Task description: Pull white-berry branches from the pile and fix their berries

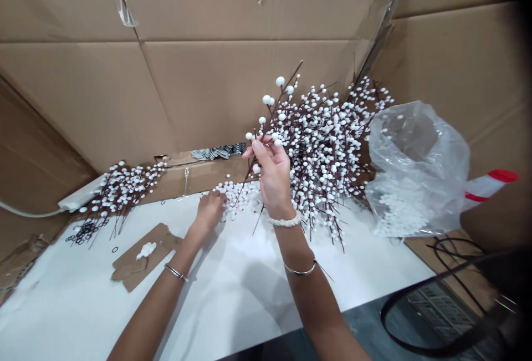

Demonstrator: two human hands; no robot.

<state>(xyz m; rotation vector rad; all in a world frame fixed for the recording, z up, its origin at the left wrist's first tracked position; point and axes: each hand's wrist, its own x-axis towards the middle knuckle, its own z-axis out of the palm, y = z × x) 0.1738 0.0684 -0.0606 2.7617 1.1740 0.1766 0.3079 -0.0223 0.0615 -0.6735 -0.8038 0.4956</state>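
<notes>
My right hand (271,168) is raised over the table, thumb and fingers closed round the stem of an artificial berry branch (281,95). The branch is brown with white berries and leans up to the right. My left hand (211,208) rests at the edge of a pile of loose white berries (245,194), its fingers bent together; whether a berry is between them is hidden. Behind and right of my right hand lies a big heap of white-berry branches (324,145). A smaller bunch of berry branches (128,186) lies at the far left.
A clear plastic bag (419,172) of white pieces stands at the right. On the white table (208,305) lies a cardboard scrap (145,258) with a white blob. Small black rings (85,232) and a white power strip (81,193) are at the left. Cardboard walls (216,84) enclose the back.
</notes>
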